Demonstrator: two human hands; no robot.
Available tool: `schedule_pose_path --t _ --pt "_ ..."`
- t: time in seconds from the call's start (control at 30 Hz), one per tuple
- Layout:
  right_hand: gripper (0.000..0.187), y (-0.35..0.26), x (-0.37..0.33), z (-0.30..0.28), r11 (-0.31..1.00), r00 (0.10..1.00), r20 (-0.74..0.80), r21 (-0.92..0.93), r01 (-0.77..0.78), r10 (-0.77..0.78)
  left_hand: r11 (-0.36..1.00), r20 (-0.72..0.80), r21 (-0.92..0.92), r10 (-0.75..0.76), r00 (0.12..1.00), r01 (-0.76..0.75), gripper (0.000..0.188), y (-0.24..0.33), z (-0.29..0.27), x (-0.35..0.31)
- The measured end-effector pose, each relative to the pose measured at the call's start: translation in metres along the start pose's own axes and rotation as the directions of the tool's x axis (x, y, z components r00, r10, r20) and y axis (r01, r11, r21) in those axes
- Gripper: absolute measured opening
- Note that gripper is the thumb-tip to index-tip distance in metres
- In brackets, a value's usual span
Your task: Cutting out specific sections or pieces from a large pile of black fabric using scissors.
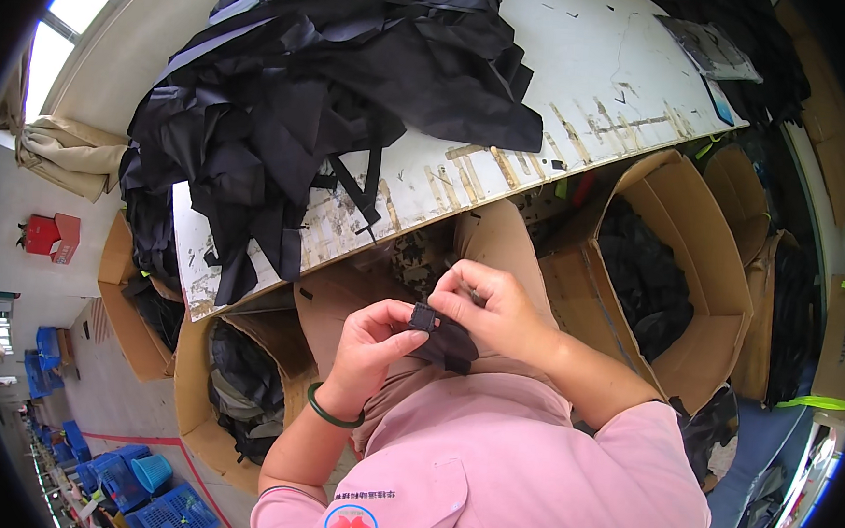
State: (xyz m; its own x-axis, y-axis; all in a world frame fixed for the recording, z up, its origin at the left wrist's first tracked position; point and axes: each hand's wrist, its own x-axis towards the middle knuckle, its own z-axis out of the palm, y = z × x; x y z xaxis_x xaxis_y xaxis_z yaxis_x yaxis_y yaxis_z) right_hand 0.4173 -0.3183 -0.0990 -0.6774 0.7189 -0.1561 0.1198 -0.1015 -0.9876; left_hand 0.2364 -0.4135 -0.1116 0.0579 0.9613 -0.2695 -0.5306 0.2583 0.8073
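Observation:
Above my lap, both hands work on one small black fabric piece [451, 345]. A thick, square-edged black end [424, 316], webbing or a buckle, I cannot tell which, sits at its upper left. My left hand [376, 343], with a dark green bangle at the wrist, pinches that end between thumb and fingers. Bent fingers of my right hand [490, 309] grip the piece from the other side, and its fingertips partly hide the fabric. The rest of the piece hangs down toward my lap.
A large heap of black fabric pieces [337, 75] covers the left of the white, scuffed table [588, 81] before me. Cardboard boxes [721, 282] with black fabric flank my knees on the right; another box [197, 386] stands left. Blue crates [175, 515] lie on the floor at far left.

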Motion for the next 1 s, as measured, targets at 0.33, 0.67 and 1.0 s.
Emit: schedule_pose_path --t 0.33,0.67,1.0 --pt "0.021 0.003 0.000 -0.004 0.995 1.000 -0.018 0.097 -0.001 0.003 0.993 0.029 -0.054 -0.101 0.994 0.102 0.018 -0.004 -0.001 0.003" --pt "0.022 0.017 0.004 -0.003 0.981 0.977 0.171 0.124 -0.151 0.129 0.991 0.052 -0.047 -0.122 0.991 0.124 0.016 -0.004 0.003 -0.001" --pt "0.022 0.016 0.004 -0.001 0.965 0.964 0.187 0.143 -0.218 0.190 0.992 0.084 -0.020 -0.125 0.989 0.127 0.015 -0.006 -0.003 -0.002"
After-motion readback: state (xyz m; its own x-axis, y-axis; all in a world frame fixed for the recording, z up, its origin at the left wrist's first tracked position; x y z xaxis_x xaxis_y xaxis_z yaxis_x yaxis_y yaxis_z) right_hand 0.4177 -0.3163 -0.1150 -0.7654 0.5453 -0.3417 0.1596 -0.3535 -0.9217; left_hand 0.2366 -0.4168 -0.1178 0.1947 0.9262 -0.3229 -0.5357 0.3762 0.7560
